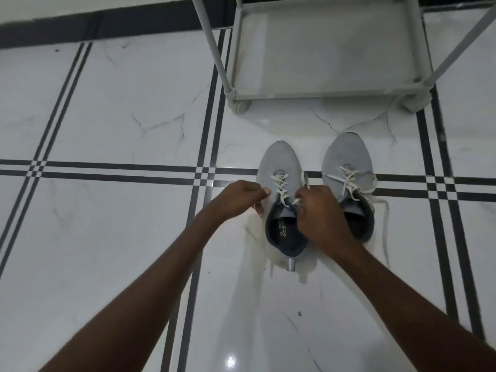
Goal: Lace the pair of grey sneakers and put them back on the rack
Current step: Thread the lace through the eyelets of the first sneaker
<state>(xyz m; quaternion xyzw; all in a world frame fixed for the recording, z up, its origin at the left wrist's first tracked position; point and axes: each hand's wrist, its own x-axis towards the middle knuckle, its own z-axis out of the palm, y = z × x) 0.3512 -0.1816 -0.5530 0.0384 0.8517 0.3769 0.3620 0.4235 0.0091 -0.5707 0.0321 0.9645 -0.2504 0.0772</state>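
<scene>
Two grey sneakers stand side by side on the floor, toes pointing away from me. The left sneaker (pixel 280 159) has a white lace (pixel 279 185) crossed through its eyelets. My left hand (pixel 239 197) grips the left side of this shoe near the collar. My right hand (pixel 322 213) pinches a lace end at the shoe's right upper eyelets. The right sneaker (pixel 346 154) is laced loosely, with its lace (pixel 385 224) trailing onto the floor. The white rack (pixel 316 95) stands just beyond the shoes, its bottom shelf bare.
The floor is glossy white marble tile with black stripe borders (pixel 120 170). A dark skirting band (pixel 107 25) runs along the far wall. Rack legs (pixel 214 49) rise at both front corners of the shelf.
</scene>
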